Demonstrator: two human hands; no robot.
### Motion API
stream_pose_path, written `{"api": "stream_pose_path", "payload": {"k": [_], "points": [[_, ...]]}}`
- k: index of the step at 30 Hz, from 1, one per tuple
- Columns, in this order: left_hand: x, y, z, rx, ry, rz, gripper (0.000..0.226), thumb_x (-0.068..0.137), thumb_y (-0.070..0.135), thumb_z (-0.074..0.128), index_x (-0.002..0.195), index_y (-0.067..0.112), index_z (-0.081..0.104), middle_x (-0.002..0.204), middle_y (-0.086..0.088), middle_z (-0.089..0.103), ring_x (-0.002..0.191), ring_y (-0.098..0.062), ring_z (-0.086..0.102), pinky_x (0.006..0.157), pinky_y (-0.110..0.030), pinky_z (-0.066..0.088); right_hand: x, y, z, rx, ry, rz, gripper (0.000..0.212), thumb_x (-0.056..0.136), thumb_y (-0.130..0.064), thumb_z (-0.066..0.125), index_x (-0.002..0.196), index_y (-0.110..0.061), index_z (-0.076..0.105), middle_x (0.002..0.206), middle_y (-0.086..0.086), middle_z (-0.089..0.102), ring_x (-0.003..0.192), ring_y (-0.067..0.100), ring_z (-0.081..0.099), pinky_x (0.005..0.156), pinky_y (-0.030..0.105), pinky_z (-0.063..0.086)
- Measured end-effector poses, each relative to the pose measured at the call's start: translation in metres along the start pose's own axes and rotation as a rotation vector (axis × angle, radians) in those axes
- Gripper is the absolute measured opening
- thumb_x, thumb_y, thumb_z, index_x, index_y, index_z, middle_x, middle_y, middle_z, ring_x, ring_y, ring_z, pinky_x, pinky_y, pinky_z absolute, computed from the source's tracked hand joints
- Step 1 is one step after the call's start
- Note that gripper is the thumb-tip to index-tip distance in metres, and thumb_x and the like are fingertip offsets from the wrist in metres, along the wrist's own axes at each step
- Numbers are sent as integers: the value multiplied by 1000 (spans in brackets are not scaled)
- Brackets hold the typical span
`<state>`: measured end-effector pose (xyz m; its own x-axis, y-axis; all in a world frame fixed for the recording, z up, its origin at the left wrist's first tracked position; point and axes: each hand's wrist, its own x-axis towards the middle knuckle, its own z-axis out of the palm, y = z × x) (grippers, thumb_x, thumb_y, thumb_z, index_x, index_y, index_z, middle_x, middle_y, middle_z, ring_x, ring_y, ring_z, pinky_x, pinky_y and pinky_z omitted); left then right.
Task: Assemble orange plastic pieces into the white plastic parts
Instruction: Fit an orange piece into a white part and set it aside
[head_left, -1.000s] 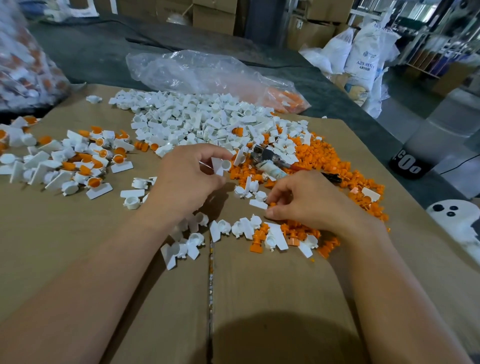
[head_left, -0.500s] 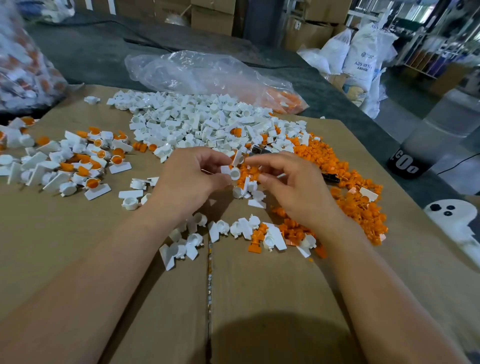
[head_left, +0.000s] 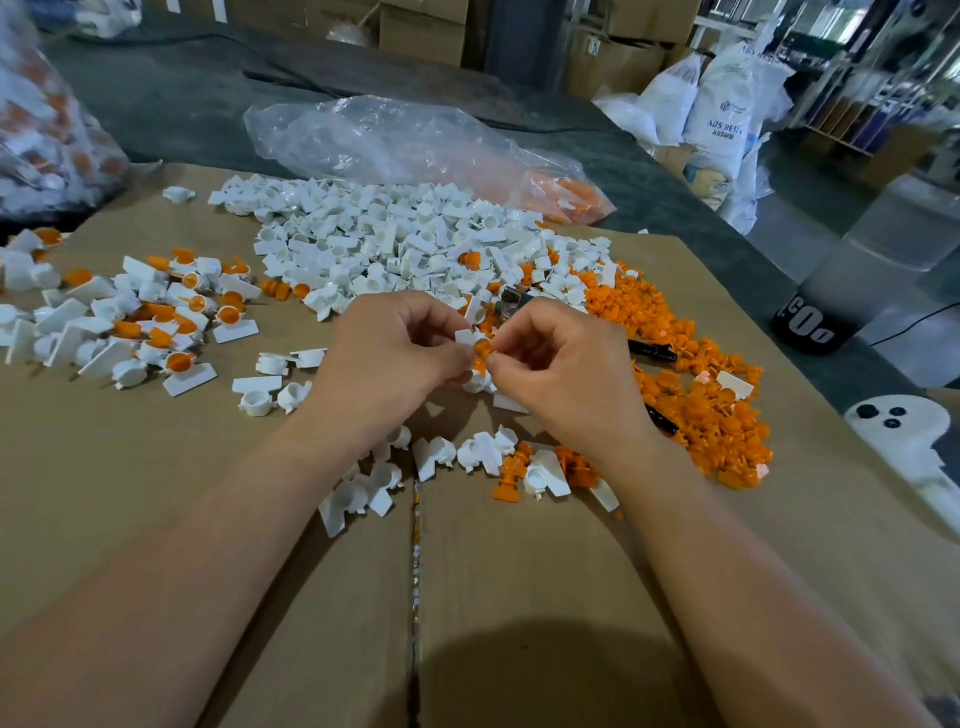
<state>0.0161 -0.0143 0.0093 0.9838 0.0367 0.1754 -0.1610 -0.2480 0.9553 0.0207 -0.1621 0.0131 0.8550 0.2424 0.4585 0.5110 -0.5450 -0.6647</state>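
pinching a white part (head_left: 464, 336) in the left hand (head_left: 387, 358), a person is fitting in an orange piece (head_left: 483, 349) pinched by the right hand (head_left: 561, 374); next likely needing a firm squeeze.

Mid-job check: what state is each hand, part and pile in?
left hand: pinches the white part
right hand: pinches the orange piece, at the white part
white pile: loose, unassembled
orange pile: loose, unassembled
finished pile: many with orange seated in white
clear bag: slack, nearly empty
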Motion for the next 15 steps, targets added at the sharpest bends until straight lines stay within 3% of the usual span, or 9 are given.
{"api": "stream_pose_path", "payload": {"k": [3, 8, 11, 15], "points": [[-2, 2, 1, 35, -22, 10, 19, 71, 3, 75, 67, 19, 67, 63, -3, 69, 57, -12, 65, 59, -23, 54, -1, 0, 0, -36, 15, -6, 20, 74, 0, 67, 67, -18, 59, 60, -18, 53, 58, 1, 52, 53, 13, 44], [-1, 3, -1, -15, 3, -17, 21, 74, 3, 73, 65, 21, 66, 55, 2, 67, 51, -6, 62, 51, -18, 50, -1, 1, 1, 22, 11, -29, 5, 78, -7, 70, 82, -11, 69, 69, -16, 59, 66, 1, 57, 61, 12, 48], [-1, 5, -2, -125, 21, -69, 23, 74, -4, 71, 64, 16, 64, 48, 7, 63, 44, -1, 60, 43, -9, 44, 0, 2, 1, 27, 10, -77, 16, 77, -10, 72, 92, -7, 71, 75, -7, 63, 72, 4, 60, 67, 16, 50], [-2, 8, -5, -256, 4, -127, 20, 73, -11, 67, 64, 6, 64, 47, -1, 63, 41, -6, 59, 39, -10, 40, 1, 4, 1, -15, 12, -127, 22, 76, -10, 72, 98, -11, 71, 86, 0, 64, 76, 7, 59, 70, 19, 50]]}}
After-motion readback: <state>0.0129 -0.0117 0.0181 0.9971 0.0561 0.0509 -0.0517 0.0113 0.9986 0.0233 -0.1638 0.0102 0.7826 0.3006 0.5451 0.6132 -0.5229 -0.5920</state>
